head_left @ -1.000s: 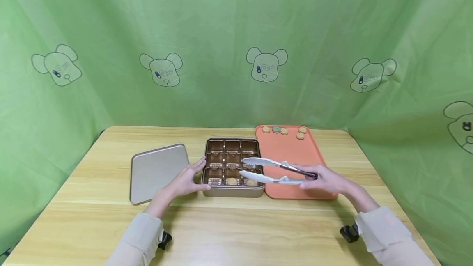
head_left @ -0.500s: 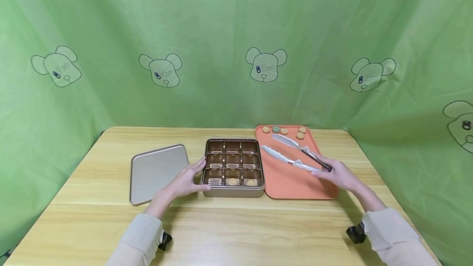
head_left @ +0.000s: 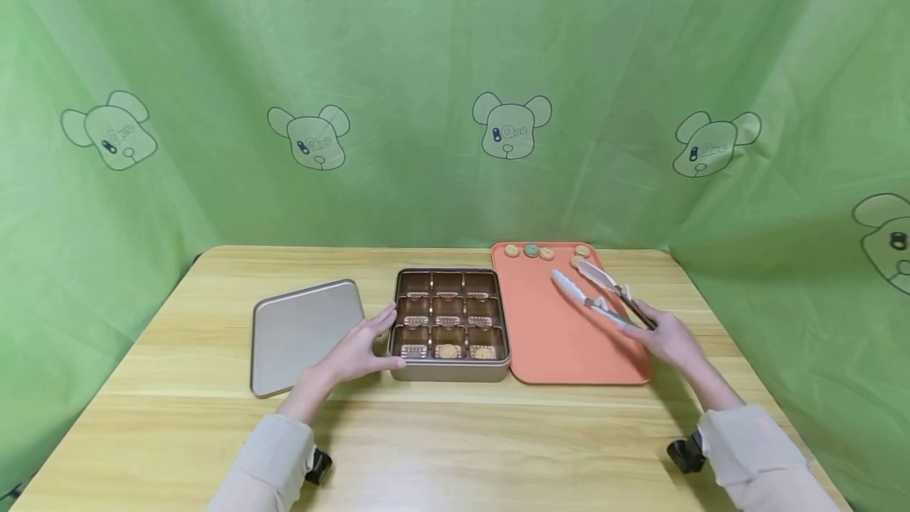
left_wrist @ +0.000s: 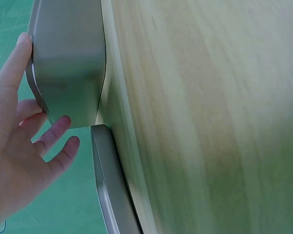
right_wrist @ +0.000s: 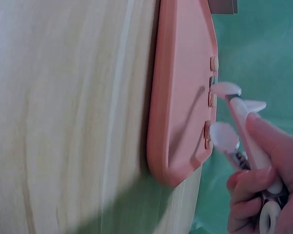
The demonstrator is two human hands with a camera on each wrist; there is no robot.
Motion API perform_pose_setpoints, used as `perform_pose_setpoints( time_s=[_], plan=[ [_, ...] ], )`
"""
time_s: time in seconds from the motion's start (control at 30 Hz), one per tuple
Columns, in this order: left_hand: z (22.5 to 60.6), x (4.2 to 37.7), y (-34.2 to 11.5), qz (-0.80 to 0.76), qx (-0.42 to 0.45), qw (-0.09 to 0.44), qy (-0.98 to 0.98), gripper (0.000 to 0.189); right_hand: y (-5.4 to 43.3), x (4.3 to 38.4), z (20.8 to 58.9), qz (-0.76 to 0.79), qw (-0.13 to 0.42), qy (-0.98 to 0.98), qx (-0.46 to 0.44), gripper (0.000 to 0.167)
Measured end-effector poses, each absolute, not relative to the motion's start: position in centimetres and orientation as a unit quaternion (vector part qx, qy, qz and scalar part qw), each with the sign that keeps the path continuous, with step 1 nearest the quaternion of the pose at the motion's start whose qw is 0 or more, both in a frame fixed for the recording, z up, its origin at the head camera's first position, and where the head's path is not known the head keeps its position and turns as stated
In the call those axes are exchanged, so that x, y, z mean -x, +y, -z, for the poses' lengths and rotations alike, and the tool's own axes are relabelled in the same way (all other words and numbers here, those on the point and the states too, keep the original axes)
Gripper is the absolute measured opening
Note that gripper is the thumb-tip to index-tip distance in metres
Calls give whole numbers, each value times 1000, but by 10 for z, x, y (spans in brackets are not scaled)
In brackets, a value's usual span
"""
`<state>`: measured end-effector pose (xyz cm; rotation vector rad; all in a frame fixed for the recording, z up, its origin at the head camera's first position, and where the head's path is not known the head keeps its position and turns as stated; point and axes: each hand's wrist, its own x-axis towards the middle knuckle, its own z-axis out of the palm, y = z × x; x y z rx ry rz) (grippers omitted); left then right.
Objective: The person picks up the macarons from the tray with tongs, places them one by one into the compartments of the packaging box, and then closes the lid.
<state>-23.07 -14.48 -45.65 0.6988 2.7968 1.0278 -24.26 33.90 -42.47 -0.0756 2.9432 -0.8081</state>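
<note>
My left hand (head_left: 361,346) rests against the near left corner of a metal tin (head_left: 449,372), thumb along the front rim and fingers at its left side. In the left wrist view the tin's smooth wall (left_wrist: 71,53) shows, with the other fingers loosely spread. Inside the tin is a brown divided insert (head_left: 448,308); two front compartments hold a round cookie (head_left: 448,351) each. My right hand (head_left: 671,338) grips a pair of tongs (head_left: 626,308) with white tips. The tips are spread over an orange tray (head_left: 562,354), one overlapping a cookie (head_left: 575,261) at the tray's far right.
A grey metal lid (head_left: 306,334) lies left of the tin. Several more cookies, one a green cookie (head_left: 531,250), sit along the tray's far edge. A green curtain (head_left: 412,196) hangs behind the wooden table (head_left: 426,449).
My right hand has carried the tongs from over the tin rightward and away to the tray's far right cookies. My left hand has stayed at the tin's corner.
</note>
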Motion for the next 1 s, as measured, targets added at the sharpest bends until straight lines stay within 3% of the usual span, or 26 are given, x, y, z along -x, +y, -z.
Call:
perform_pose_setpoints(
  time_s=[0.47,1.0],
  plan=[
    [457,230,-146,-336,-230,38,913,91,335,251,423,224,76,972,-9,85],
    [459,233,-147,-331,-241,35,912,91,328,270,427,220,68,972,-44,84]
  ],
)
